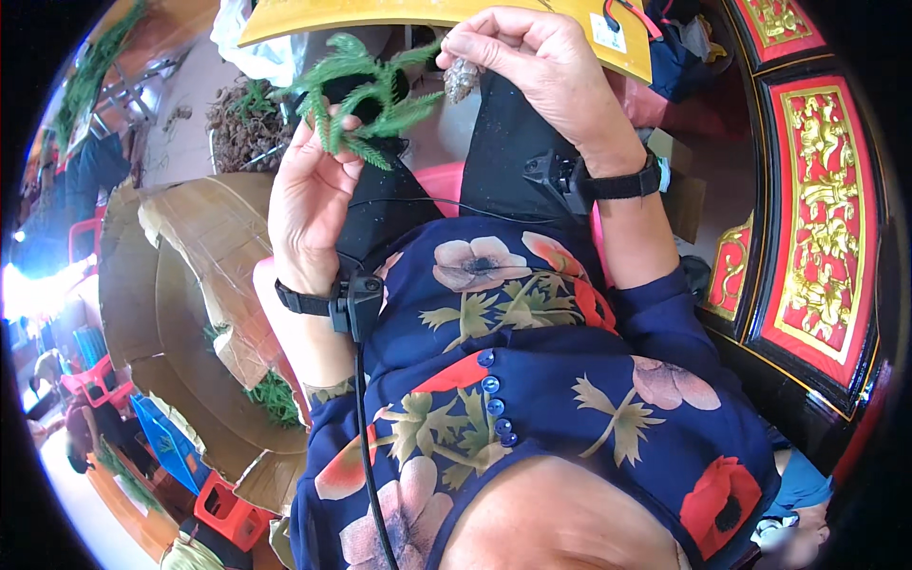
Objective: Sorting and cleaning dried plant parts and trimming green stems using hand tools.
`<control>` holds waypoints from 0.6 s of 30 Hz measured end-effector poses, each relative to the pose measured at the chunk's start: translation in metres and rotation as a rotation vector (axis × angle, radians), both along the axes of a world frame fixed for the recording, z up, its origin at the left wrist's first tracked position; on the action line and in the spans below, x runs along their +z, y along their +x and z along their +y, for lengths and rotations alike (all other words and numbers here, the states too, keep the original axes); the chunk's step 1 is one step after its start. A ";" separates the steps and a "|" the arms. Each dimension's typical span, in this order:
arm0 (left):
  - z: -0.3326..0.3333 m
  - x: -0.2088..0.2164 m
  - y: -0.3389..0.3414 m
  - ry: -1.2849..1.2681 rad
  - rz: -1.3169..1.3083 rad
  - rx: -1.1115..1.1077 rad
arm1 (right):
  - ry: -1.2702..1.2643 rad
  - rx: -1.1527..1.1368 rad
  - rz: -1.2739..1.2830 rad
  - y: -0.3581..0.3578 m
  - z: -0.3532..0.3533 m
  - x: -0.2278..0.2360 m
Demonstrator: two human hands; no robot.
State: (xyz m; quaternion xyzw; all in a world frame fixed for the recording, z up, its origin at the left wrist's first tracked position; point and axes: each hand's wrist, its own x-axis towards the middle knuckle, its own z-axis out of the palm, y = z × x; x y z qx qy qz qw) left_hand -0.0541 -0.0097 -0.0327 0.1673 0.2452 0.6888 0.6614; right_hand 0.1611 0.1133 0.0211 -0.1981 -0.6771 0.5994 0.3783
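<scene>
Between the fingertips of my left hand [318, 180] is a green pine sprig [385, 104] that looks artificial, its needled branches fanned out toward the right. My right hand [537, 71] pinches a brown pine cone [463, 82] near its upper end, and the cone hangs below the fingers. One tip of the sprig reaches close to my right fingertips; whether it touches the cone is hard to make out. Both hands are raised over my lap, just short of a yellow tabletop [328, 19].
A torn cardboard box [157, 275] with green sprigs [274, 399] inside stands at my left. Beyond it are a heap of brown pieces [247, 138] and a white plastic bag [245, 43]. Red-and-gold carved panels [825, 218] rise on the right. A red stool [228, 513] is at lower left.
</scene>
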 end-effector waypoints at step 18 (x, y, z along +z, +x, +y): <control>-0.001 -0.001 -0.004 -0.132 -0.226 0.000 | -0.213 0.063 0.068 0.006 0.003 0.008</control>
